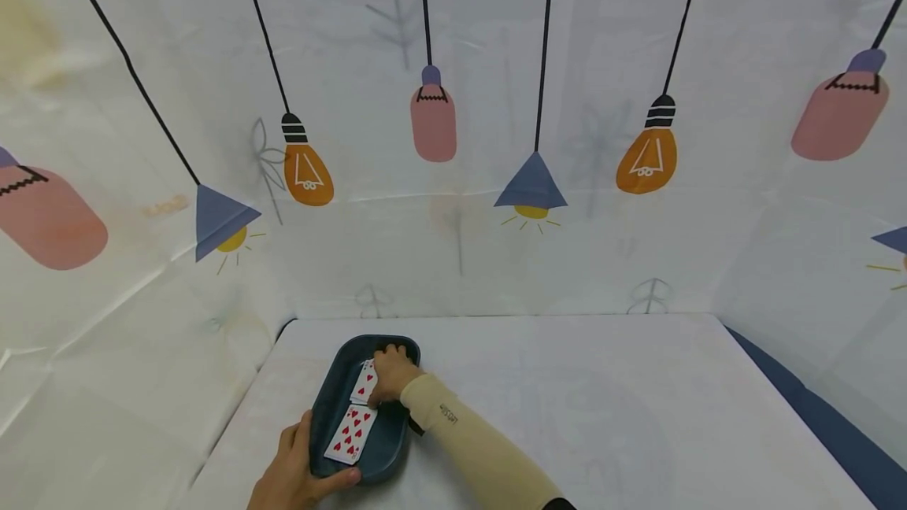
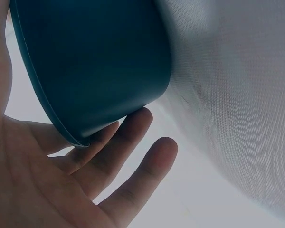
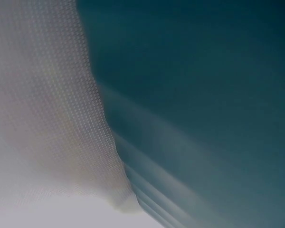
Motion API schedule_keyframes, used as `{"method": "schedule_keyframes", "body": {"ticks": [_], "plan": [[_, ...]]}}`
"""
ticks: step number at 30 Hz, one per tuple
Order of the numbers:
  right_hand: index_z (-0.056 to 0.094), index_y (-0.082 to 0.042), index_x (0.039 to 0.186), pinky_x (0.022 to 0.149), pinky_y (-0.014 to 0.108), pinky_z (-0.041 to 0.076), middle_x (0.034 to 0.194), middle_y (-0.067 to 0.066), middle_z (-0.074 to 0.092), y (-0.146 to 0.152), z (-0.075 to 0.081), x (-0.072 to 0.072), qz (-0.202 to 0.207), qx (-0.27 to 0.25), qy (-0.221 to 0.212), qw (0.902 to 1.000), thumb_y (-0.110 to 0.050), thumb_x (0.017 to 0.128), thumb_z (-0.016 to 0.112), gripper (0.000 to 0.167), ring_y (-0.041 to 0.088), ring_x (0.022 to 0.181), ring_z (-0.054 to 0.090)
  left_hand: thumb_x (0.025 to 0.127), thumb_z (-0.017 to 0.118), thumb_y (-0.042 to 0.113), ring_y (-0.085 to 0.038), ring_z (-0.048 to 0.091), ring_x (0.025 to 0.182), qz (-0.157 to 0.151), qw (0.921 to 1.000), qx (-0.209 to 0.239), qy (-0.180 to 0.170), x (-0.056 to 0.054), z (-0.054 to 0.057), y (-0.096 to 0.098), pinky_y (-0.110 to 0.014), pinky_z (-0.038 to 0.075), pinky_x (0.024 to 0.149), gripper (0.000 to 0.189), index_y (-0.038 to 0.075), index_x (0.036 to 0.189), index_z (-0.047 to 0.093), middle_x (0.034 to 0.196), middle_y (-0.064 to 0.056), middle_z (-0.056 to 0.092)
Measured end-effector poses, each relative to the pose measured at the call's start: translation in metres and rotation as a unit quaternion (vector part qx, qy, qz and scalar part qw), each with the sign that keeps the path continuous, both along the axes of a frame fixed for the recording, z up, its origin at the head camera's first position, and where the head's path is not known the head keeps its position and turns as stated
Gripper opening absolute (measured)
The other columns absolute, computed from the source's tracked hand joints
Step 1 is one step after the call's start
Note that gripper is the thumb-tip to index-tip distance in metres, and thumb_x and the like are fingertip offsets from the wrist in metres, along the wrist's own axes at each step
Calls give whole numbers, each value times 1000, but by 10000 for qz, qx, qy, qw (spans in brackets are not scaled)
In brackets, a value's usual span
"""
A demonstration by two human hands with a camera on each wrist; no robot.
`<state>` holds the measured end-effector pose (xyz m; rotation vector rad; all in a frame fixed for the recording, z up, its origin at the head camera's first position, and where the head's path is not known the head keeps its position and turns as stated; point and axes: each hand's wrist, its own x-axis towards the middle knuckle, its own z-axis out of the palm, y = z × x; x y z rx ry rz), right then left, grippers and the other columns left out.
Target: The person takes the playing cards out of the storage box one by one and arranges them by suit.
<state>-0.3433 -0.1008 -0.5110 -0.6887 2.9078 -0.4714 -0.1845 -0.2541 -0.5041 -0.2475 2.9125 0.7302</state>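
Observation:
A dark teal tray [image 1: 391, 447] with rounded corners rests on the table at the near left. Inside it lie playing cards face up: one heart card with several pips [image 1: 350, 435] nearer the body, and another heart card [image 1: 363, 384] beyond it, partly covered by my right hand [image 1: 394, 376]. That hand reaches over the tray's right rim, thumb at the second card's near end and fingers toward the far wall; I cannot tell whether it pinches a card. My left hand [image 1: 294, 471] grips the tray's near left corner, its fingers [image 2: 137, 123] against the outer wall.
A white-covered table [image 1: 602, 408] stretches away to the right of the tray. White sheets printed with hanging lamps [image 1: 531, 183] enclose the far side and both sides. Dark blue material [image 1: 794, 392] shows beyond the table's right edge. A beige sleeve [image 1: 482, 443] covers the right forearm.

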Motion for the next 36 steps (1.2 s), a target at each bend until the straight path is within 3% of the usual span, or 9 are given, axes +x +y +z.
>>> {"method": "schedule_keyframes", "body": {"ticks": [20, 36], "plan": [[64, -8, 126, 93, 37, 47, 126, 10, 55, 8, 13, 5, 191, -277, 10, 9994, -41, 70, 93, 71, 23, 106, 47, 68, 79, 75, -41, 57, 103, 74, 10000, -37, -22, 0, -1, 0, -61, 51, 89, 136, -14, 151, 19, 139, -38, 37], [60, -8, 137, 93, 33, 48, 126, 8, 49, 7, 13, 9, 114, -438, 1, 9990, -42, 70, 93, 82, 20, 108, 43, 64, 81, 74, -42, 56, 101, 147, 9998, 9, -121, -2, -2, 1, -61, 51, 89, 138, -13, 152, 19, 138, -38, 35]]}}
